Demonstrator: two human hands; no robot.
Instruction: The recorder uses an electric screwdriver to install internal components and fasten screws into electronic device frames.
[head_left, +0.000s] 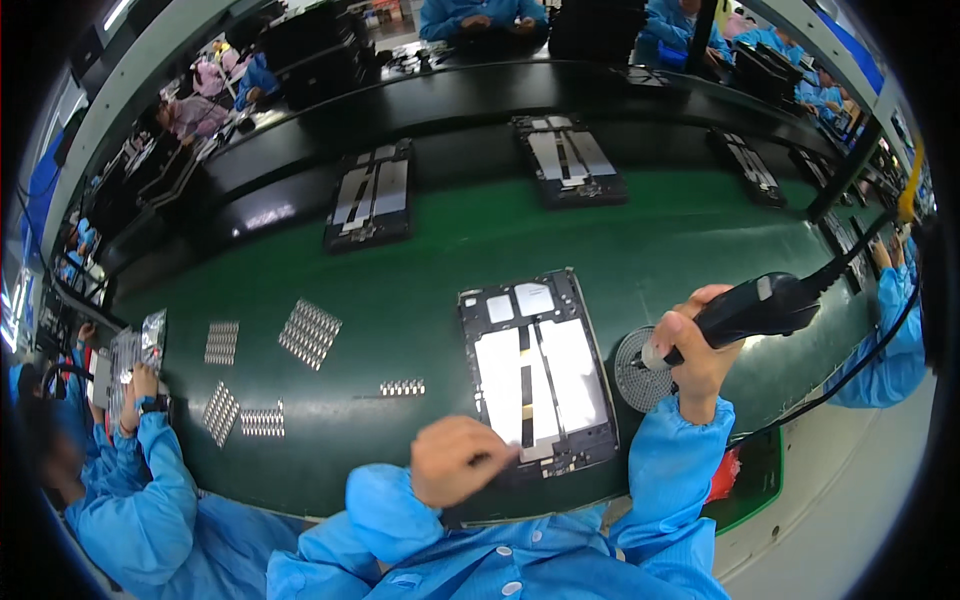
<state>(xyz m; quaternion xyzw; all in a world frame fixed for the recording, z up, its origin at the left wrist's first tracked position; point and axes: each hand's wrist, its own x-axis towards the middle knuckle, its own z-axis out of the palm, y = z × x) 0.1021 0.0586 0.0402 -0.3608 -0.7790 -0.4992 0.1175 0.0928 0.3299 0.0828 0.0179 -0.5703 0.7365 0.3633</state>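
Green worktop (pixel 320 420) bears an opened device (pixel 573 370) near left hand (pixel 455 462), any print illegible.

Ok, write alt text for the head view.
The right hand holds a black corded tool pointed at a round grey disc; the blurred left hand is at the lower left of an opened tablet. Clusters of metal pieces lie left on the green bench.

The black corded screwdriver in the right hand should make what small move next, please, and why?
Probably carry the screwdriver from the round grey dish to the opened tablet: the right hand holds its tip near the dish, while the left hand is at the tablet's lower left corner.
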